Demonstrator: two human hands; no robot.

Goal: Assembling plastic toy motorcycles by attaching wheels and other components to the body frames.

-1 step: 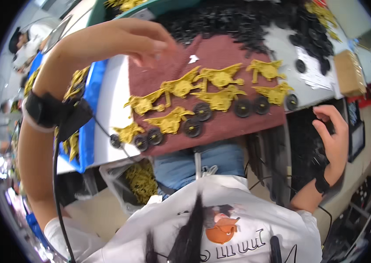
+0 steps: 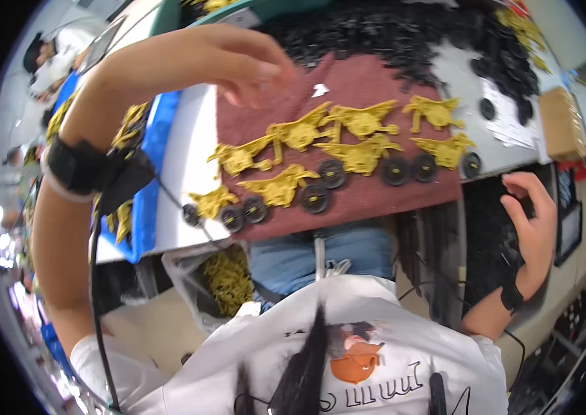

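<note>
A maroon mat [image 2: 369, 79] lies on the bench in front of me. On it stand several yellow plastic winged toy bodies [image 2: 359, 155], most fitted with black wheels [image 2: 315, 197]. My left hand [image 2: 237, 62] hovers over the mat's far left corner, fingers loosely spread and holding nothing. My right hand [image 2: 532, 221] is off the mat's right edge, over a dark bin of black parts [image 2: 487, 235], with its fingers curled apart and nothing visible in them. Both wrists wear black bands with cables.
A heap of loose black wheels [image 2: 390, 34] lies behind the mat. A clear bag of yellow parts [image 2: 227, 277] hangs below the bench edge. A blue-edged tray [image 2: 144, 207] is at left, a cardboard box [image 2: 559, 124] at right, another person [image 2: 51, 59] at far left.
</note>
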